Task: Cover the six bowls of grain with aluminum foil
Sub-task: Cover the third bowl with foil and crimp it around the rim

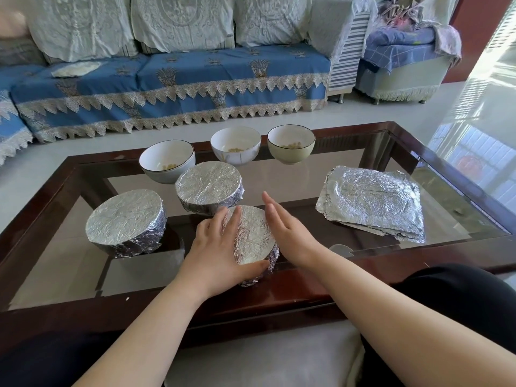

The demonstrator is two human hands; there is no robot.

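Note:
Three bowls on the glass table (321, 177) wear crinkled foil: one at the left (125, 222), one in the middle (208, 188), and the nearest one (252, 236) between my hands. My left hand (220, 252) rests flat on that nearest bowl's foil top, thumb against its near side. My right hand (287, 227) is held edge-on with straight fingers along the bowl's right side. Three uncovered bowls with a little grain stand behind: a white one (167, 160), a second white one (236, 145) and a greenish one (291, 143). A stack of foil sheets (371, 199) lies to the right.
The table has a dark wooden frame (279, 291). A blue-covered sofa (173, 79) runs behind it, with an armchair (405, 60) at the back right. My legs in dark trousers (452, 303) are under the near edge.

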